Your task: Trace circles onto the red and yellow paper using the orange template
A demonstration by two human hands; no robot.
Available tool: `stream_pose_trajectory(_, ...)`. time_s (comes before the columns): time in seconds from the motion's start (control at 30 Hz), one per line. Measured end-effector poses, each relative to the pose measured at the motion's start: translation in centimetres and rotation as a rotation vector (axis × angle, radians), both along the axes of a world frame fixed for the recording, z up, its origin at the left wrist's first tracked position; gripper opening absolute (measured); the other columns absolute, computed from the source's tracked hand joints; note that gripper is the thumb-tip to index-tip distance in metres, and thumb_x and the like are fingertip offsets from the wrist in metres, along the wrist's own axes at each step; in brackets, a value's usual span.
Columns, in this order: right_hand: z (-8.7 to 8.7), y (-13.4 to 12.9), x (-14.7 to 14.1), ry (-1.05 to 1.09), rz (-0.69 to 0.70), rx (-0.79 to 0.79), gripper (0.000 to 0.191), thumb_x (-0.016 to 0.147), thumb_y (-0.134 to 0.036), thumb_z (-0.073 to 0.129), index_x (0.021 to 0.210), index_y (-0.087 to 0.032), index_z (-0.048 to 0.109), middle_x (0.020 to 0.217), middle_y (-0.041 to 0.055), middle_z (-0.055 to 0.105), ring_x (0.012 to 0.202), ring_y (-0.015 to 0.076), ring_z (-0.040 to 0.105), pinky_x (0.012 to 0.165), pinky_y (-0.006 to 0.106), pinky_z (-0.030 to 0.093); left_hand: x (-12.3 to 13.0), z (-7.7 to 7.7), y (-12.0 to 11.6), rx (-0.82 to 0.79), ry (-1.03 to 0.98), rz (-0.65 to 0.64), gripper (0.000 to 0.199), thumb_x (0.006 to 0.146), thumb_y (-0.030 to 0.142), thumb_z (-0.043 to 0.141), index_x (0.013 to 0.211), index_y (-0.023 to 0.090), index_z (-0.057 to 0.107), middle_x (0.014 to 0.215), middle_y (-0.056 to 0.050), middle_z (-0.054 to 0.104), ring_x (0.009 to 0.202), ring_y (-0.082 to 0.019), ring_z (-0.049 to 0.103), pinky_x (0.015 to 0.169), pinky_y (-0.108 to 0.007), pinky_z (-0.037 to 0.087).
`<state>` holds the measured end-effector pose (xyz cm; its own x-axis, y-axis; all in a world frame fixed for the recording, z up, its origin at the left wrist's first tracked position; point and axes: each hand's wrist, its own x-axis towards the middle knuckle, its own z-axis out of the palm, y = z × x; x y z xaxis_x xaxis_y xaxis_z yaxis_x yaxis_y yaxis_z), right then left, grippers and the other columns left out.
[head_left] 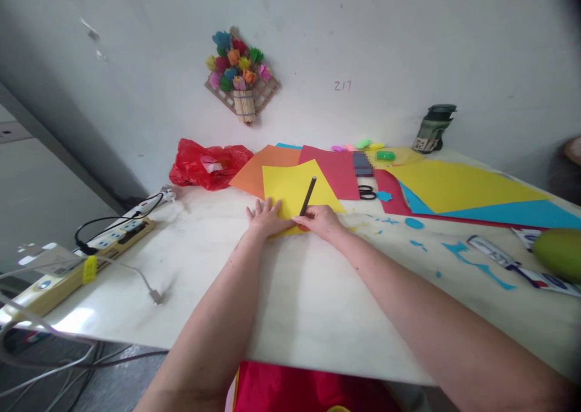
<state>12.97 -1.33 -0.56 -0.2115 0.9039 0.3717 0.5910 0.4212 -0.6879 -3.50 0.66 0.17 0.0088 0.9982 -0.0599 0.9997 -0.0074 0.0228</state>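
A sheet of yellow paper (290, 185) lies on the white table in front of me, partly over orange paper (256, 170) and red paper (329, 170). My left hand (267, 219) rests flat on its lower left part, fingers spread. A dark pen or pencil (308, 195) stands tilted in my right hand (321, 221), whose fingers are closed round it low over the sheet's near edge. The tip is hidden by the fingers. Black-handled scissors (367, 192) lie to the right, beside a small blue paper cutout (384, 196).
A red plastic bag (204, 164) sits at the back left, a power strip (113, 236) with cables at the left edge. Blue scraps (481, 264), large yellow paper (463, 182), a white tube (492, 251), a green fruit-like object (560, 251) and a bottle (434, 129) are on the right.
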Motion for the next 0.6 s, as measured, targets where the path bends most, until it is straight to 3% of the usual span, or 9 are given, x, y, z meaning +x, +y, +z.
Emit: stream_pose_trajectory(0.6,0.09,-0.1,-0.04,-0.006,-0.005,-0.002,0.032,0.063,-0.049,0.053,0.071,-0.02,0.065,0.062,0.0023,0.064,0.058,0.0128,0.058,0.051,0.021,0.041,0.0,0.14,-0.15,0.0,0.005,-0.007,0.076,0.065,0.065,0.033,0.13,0.033,0.012,0.138,0.002,0.005,0.122,-0.031,-0.004,0.091,-0.057,-0.001)
